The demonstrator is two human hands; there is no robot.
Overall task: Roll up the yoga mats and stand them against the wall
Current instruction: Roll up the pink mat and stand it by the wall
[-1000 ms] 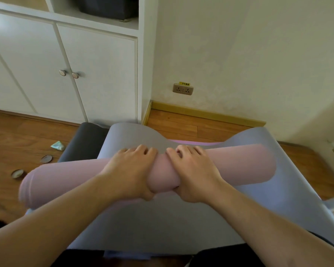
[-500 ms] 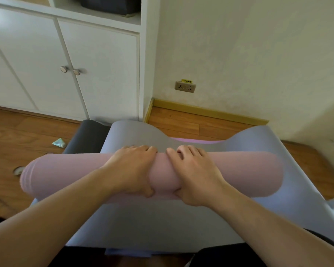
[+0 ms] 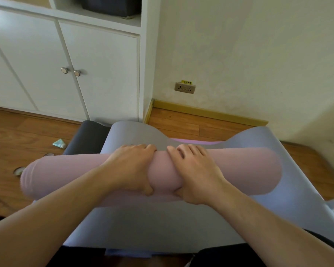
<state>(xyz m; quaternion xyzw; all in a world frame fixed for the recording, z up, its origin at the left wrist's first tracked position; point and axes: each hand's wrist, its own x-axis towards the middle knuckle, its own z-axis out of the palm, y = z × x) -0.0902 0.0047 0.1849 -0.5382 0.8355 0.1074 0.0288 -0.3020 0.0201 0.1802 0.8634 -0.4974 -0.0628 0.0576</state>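
Both hands were clamped over the middle of the pink yoga mat roll [image 3: 239, 174], left hand [image 3: 131, 168] and right hand [image 3: 197, 174] side by side, fingers curled over its top, thumbs beneath. The roll lay crosswise on the grey mat [image 3: 162, 224] spread on the wooden floor [image 3: 17, 135], near the wall [image 3: 249, 54]. A dark bin [image 3: 108, 5] sat in the white cabinet's [image 3: 104, 74] open shelf, its contents hidden.

Pink yoga mat roll [image 3: 239, 170]: thick, lying crosswise on the unrolled grey-lilac mat [image 3: 162, 224], well short of the wall [image 3: 258, 54]. Dark grey mat [image 3: 85, 137]: beside grey-lilac mat, left.
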